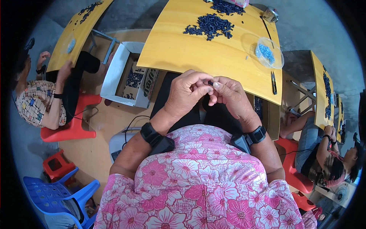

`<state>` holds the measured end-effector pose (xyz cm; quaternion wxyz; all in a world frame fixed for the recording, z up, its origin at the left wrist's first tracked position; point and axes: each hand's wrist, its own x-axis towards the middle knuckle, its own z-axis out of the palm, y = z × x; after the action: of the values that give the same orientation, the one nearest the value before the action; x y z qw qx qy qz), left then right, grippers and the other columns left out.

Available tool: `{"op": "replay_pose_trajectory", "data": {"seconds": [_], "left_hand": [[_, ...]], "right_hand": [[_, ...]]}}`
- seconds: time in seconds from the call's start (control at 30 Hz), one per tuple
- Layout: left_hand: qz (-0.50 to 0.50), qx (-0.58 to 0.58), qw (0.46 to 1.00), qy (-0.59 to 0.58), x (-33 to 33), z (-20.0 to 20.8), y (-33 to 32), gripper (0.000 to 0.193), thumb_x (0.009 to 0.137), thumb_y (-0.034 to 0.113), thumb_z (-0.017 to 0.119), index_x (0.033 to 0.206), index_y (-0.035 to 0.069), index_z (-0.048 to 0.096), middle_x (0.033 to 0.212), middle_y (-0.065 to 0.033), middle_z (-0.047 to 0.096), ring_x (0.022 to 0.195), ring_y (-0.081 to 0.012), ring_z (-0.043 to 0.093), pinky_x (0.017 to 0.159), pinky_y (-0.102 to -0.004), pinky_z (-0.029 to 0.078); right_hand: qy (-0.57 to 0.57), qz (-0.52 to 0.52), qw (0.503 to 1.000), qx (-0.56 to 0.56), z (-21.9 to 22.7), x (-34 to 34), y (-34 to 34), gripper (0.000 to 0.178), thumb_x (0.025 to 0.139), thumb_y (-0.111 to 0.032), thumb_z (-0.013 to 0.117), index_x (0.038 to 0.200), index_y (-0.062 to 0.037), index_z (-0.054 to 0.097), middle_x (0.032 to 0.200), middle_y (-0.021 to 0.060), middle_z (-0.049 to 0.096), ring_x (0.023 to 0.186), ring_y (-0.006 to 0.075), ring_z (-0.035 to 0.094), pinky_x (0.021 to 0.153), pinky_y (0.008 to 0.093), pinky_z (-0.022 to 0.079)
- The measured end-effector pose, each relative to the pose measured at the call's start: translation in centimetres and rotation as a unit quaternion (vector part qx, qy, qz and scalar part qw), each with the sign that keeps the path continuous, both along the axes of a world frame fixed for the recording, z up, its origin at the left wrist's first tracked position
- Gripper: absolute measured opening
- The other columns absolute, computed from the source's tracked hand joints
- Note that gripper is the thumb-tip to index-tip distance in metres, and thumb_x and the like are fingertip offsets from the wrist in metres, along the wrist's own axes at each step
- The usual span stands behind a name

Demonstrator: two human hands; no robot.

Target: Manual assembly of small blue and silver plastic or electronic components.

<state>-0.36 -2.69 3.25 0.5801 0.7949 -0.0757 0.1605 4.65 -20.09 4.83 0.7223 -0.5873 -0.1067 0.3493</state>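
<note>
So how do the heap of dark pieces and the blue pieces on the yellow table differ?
The dark pieces are near-black and lie loose in a big heap on the bare yellow table; the blue pieces are light blue, far fewer, and sit in a clear round dish. Both are out of either hand's reach now.

Small dark part (210, 83), pinched between fingertips of left hand (186, 92) and right hand (229, 96), mostly hidden (only a short black end visible). Held in the air over the lap, just off the near edge of the yellow table (179, 49). Shape and tilt not resolvable; colour matches the dark pieces (210, 25) heaped farther back on the same tabletop.
</note>
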Motion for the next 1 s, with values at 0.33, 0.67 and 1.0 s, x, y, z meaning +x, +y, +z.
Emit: {"op": "replay_pose_trajectory", "data": {"seconds": [0.33, 0.67, 1.0], "left_hand": [[-0.140, -0.085, 0.980, 0.113, 0.4, 1.0, -0.1, 0.050, 0.085, 0.017, 0.072, 0.126, -0.005, 0.053, 0.110, -0.0079, 0.063, 0.099, -0.0111, 0.058, 0.088, -0.0265, 0.047], [-0.131, -0.045, 0.985, 0.101, 0.7, 2.1, -0.2, 0.046, 0.085, 0.020, 0.071, 0.122, -0.002, 0.056, 0.104, -0.0063, 0.064, 0.092, -0.0101, 0.057, 0.082, -0.0252, 0.046], [-0.135, -0.055, 0.985, 0.089, 0.1, 2.1, -0.9, 0.047, 0.087, 0.019, 0.069, 0.126, -0.002, 0.053, 0.106, -0.0073, 0.062, 0.094, -0.0110, 0.057, 0.083, -0.0263, 0.046]], "right_hand": [[-0.435, -0.026, 0.881, -0.186, 0.8, -0.7, 0.1, 0.021, 0.090, -0.015, 0.057, 0.108, -0.0046, 0.058, 0.097, 0.0172, 0.061, 0.090, 0.0349, 0.060, 0.080, 0.0375, 0.048], [-0.488, -0.020, 0.848, -0.206, 1.7, -0.5, 0.0, 0.026, 0.091, -0.023, 0.057, 0.111, -0.0065, 0.056, 0.092, 0.0164, 0.058, 0.088, 0.0369, 0.058, 0.077, 0.0413, 0.047], [-0.492, 0.007, 0.839, -0.231, 2.4, -0.6, -0.5, 0.025, 0.089, -0.019, 0.058, 0.110, -0.0052, 0.054, 0.095, 0.0190, 0.058, 0.090, 0.0385, 0.058, 0.077, 0.0425, 0.047]]}}
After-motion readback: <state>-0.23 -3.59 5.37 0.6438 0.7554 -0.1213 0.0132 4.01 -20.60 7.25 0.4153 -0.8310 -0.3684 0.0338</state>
